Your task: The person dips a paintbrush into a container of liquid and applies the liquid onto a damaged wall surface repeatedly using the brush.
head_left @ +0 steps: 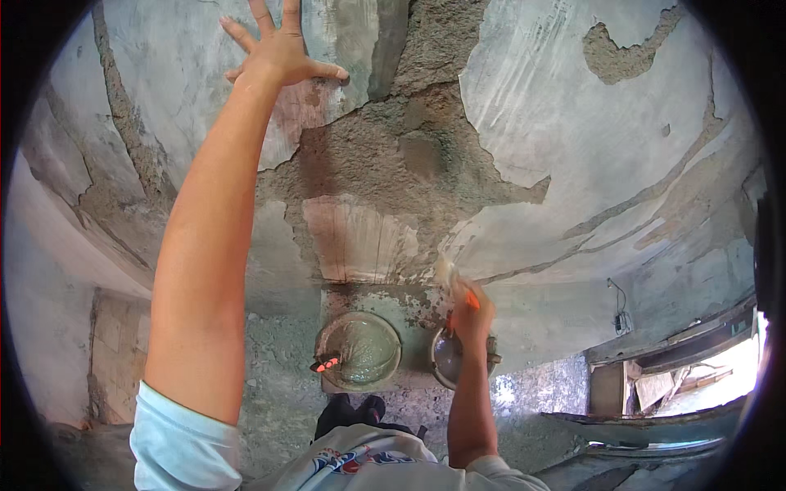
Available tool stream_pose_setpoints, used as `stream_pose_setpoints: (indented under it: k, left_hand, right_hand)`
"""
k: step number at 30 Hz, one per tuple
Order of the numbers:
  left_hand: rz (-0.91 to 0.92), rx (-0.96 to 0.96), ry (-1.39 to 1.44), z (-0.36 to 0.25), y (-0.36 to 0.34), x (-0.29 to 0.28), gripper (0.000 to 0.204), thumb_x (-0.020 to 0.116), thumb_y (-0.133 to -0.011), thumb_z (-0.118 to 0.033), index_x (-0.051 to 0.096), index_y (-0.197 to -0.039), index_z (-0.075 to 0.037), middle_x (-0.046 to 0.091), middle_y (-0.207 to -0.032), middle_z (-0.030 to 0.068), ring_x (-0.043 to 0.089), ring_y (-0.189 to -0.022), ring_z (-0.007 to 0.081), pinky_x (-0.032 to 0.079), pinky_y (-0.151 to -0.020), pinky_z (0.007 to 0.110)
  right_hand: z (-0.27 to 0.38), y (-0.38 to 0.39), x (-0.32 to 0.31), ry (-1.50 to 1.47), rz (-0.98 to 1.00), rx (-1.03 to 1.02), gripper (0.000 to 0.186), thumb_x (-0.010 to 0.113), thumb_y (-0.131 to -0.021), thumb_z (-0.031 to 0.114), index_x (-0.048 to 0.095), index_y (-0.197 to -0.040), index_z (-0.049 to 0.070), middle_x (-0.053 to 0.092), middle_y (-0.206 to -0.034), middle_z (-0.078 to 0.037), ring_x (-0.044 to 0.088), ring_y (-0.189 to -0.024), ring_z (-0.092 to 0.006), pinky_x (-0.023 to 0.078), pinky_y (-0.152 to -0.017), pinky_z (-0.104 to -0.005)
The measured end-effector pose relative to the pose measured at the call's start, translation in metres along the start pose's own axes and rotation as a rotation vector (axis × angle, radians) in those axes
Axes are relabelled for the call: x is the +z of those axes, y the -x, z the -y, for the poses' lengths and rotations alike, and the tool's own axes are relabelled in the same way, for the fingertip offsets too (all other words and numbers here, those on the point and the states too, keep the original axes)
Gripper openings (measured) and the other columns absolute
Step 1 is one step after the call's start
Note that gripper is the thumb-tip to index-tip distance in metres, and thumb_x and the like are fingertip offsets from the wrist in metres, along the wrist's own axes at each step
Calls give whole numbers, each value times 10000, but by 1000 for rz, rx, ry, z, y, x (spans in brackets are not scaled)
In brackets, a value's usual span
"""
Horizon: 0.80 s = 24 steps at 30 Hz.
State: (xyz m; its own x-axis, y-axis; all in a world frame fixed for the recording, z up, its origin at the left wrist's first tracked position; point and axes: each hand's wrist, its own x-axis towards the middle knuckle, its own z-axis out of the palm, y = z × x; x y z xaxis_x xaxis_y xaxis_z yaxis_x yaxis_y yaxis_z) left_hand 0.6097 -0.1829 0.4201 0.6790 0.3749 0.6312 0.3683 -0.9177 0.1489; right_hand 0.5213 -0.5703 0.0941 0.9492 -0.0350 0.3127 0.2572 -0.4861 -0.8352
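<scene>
My left hand (270, 53) is pressed on the cracked plastered wall (532, 106) at the top of the view, fingers spread, beside a large patch of bare rough render (372, 159). My right hand (472, 315) grips an orange-handled brush (446, 268), its pale head blurred against the lower wall. Below that hand is a bucket (449, 368) of greyish liquid, partly hidden by my hand and arm. To its left sits a round bucket (360, 350) of grey-green liquid, with an orange and black handled tool (326, 364) at its rim.
The buckets stand on a pale ledge or board (334, 299) at the wall's foot, by my dark shoes (352, 409). A cord with a small box (622, 321) hangs on the right wall. A bright opening with broken boards (696, 372) is at the lower right.
</scene>
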Motion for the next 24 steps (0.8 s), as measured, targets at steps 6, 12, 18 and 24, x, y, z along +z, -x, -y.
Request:
stream_pose_setpoints:
  k: [6, 12, 18, 24]
  left_hand:
    - [69, -49, 65, -6, 0, 0, 1745, 1005, -415, -625, -127, -1678, -212, -330, -1624, 357, -264, -1486, 613, 26, -1221, 715]
    - [184, -127, 93, -15, 4, -10, 1756, 1015, -384, -614, -124, -1677, -277, -337, -1635, 329, -248, -1483, 630, 100, -1201, 748]
    - [54, -28, 102, 4, -1, 6, 1753, 1008, -401, -625, -132, -1677, -241, -337, -1617, 362, -246, -1498, 606, 60, -1208, 739]
    - [-56, 90, 76, 5, -3, 12, 1794, 979, -401, -683, -163, -1659, -111, -309, -1590, 428, -251, -1516, 567, -106, -1221, 667]
  right_hand:
    - [89, -99, 91, -515, -146, -294, 208, 703, -980, 74, 735, -1172, 1, 767, -1028, -118, 718, -891, -138, 548, -770, -266]
    - [23, -89, 149, -620, -233, -148, 172, 713, -938, 16, 761, -1103, 15, 787, -978, -113, 738, -889, -173, 549, -806, -295]
    - [-39, -70, 111, -249, -435, -217, 215, 696, -914, -20, 754, -1121, -2, 782, -1038, -137, 745, -959, -240, 566, -858, -333]
    - [-12, -67, 140, -121, -632, -261, 190, 658, -978, 68, 732, -1138, -3, 744, -1064, -145, 727, -921, -274, 561, -838, -376]
